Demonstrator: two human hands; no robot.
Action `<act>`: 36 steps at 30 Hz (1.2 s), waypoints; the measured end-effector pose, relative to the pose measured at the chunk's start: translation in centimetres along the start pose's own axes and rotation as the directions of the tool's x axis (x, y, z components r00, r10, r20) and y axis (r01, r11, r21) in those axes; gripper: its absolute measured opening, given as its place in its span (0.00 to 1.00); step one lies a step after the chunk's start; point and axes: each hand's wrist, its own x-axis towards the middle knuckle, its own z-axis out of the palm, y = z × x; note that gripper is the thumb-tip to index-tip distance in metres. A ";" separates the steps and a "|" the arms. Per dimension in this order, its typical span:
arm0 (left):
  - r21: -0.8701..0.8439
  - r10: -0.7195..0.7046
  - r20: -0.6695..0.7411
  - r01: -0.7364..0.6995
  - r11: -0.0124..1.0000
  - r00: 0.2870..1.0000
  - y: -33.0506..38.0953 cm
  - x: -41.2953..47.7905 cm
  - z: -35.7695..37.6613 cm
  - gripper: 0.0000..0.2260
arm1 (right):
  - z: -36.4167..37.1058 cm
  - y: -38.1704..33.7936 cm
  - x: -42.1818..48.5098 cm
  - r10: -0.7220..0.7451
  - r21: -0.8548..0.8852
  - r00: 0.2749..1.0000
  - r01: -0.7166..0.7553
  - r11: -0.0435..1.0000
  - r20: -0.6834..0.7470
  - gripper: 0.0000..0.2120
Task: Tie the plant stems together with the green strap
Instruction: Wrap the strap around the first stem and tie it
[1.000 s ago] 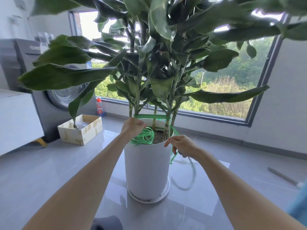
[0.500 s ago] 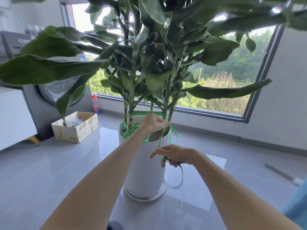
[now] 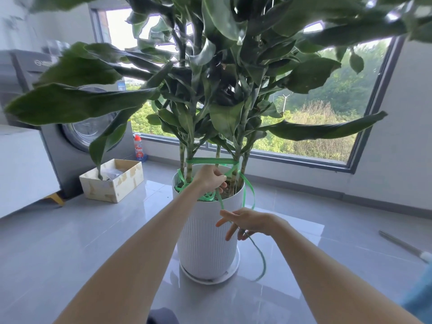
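Note:
A tall leafy plant with several thin stems (image 3: 189, 160) stands in a white ribbed pot (image 3: 205, 239). A green strap (image 3: 211, 161) runs once around the stems just above the rim, and more of it lies coiled on the soil. My left hand (image 3: 210, 178) is over the pot rim and pinches a strand of the strap in front of the stems. My right hand (image 3: 245, 222) is lower, in front of the pot, fingers spread, with the strap passing through it; a loose tail curls down to the floor at the right.
A cardboard box (image 3: 112, 181) sits on the grey tiled floor to the left, with a grey washing machine (image 3: 77, 146) behind it. A red-capped bottle (image 3: 139, 148) stands by the window sill. A long tool (image 3: 404, 246) lies on the floor at the right.
My left hand has moved right from the coil to the strand in front of the stems. My right hand has dropped lower along the strap, in front of the pot.

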 end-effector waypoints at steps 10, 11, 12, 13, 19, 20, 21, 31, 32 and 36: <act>0.200 0.041 -0.195 -0.002 0.980 0.980 -2.4 -0.7 -3.0 0.10 | 0.1 0.6 0.9 0.041 -0.147 0.988 -0.063 0.987 -0.149 0.33; 0.196 0.036 -0.206 0.005 0.981 0.978 -2.6 -0.7 -3.2 0.08 | 0.0 0.4 0.9 0.033 -0.128 0.987 -0.053 0.990 -0.154 0.34; 0.201 0.036 -0.222 0.010 0.980 0.974 -2.6 -0.8 -3.4 0.07 | 0.0 0.2 0.9 0.023 -0.107 0.985 -0.042 0.993 -0.170 0.35; 0.212 0.039 -0.241 0.013 0.977 0.970 -2.7 -0.7 -3.6 0.06 | -0.1 0.1 0.9 0.012 -0.086 0.982 -0.029 0.996 -0.189 0.35; 0.230 0.040 -0.359 0.047 0.972 0.932 -3.3 -0.2 -4.3 0.06 | -1.0 -1.9 0.8 -0.021 -0.113 0.990 0.004 0.994 -0.142 0.43; 0.202 0.033 -0.371 0.046 0.978 0.928 -3.5 -0.1 -4.5 0.06 | -1.2 -2.2 0.8 -0.018 -0.151 0.992 -0.001 0.989 -0.126 0.44; 0.168 0.022 -0.375 0.044 0.985 0.927 -3.7 0.1 -4.6 0.06 | -1.4 -2.5 0.9 -0.009 -0.188 0.993 -0.013 0.982 -0.120 0.45; -0.025 -0.006 -0.414 -0.005 1.000 0.910 -4.5 1.2 -5.5 0.05 | -2.6 -1.2 4.5 0.097 -0.127 0.867 -0.181 0.975 -0.489 0.32; -0.024 0.006 -0.419 -0.017 1.000 0.908 -4.6 1.3 -5.7 0.05 | -2.7 -1.3 4.6 0.067 -0.126 0.846 -0.157 0.980 -0.530 0.28; -0.046 0.012 -0.433 -0.035 0.998 0.901 -4.9 2.0 -5.6 0.04 | -2.8 -2.6 5.0 -0.028 -0.111 0.699 -0.074 0.991 -0.715 0.21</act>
